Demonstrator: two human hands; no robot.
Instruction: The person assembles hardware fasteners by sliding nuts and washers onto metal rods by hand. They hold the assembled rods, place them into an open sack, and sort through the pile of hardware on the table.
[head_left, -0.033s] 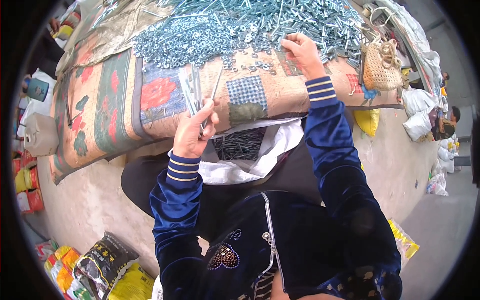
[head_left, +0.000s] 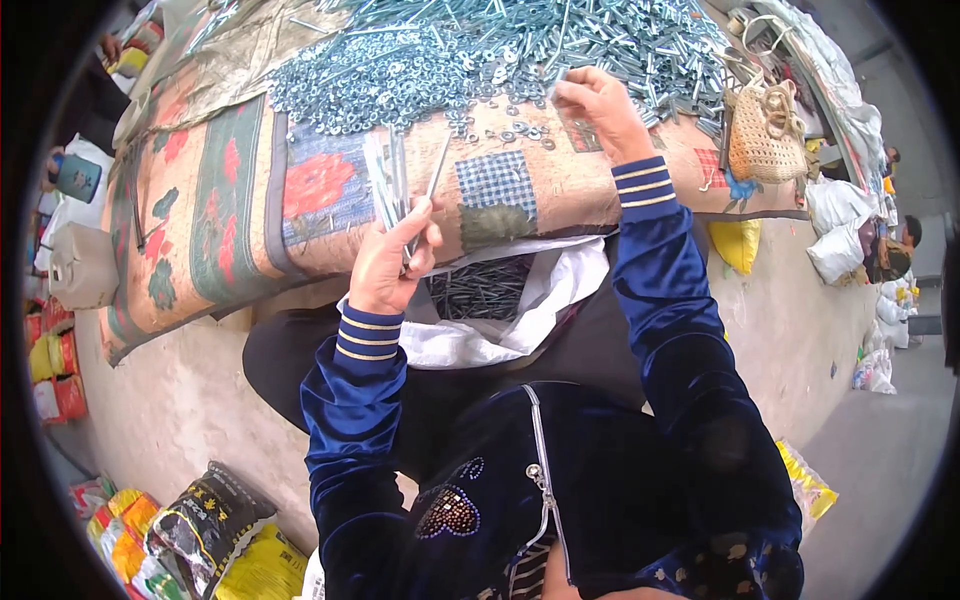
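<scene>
Well, jug: the pale jug (head_left: 83, 268) sits just beyond the left edge of the quilt (head_left: 250, 215), apart from the metal parts.
Washers: a heap of washers (head_left: 365, 85) lies toward the far edge, left of the middle; a few loose ones stray nearer, perhaps drawn forward for easier picking.
Left hand: the left hand (head_left: 388, 262) is closed around a small bunch of rods (head_left: 378, 182), raised over the near edge. They point up and fan out, one leaning apart from the rest, probably so that their ends stay free.
Sack: the white sack (head_left: 465, 350) gapes below the near edge, between the legs, with dark rods (head_left: 478, 288) inside; its rim is folded outward, likely to hold the mouth wide.
Right hand: the right hand (head_left: 604, 115) hovers at the washers' right side, thumb and fingers drawn together; the tips blur, so I cannot tell whether they grip a piece.
Tubes: a pile of tubes (head_left: 665, 60) spreads along the far right, within reach.
Basket: the woven basket (head_left: 765, 130) rests at the right edge, seemingly kept aside.
</scene>
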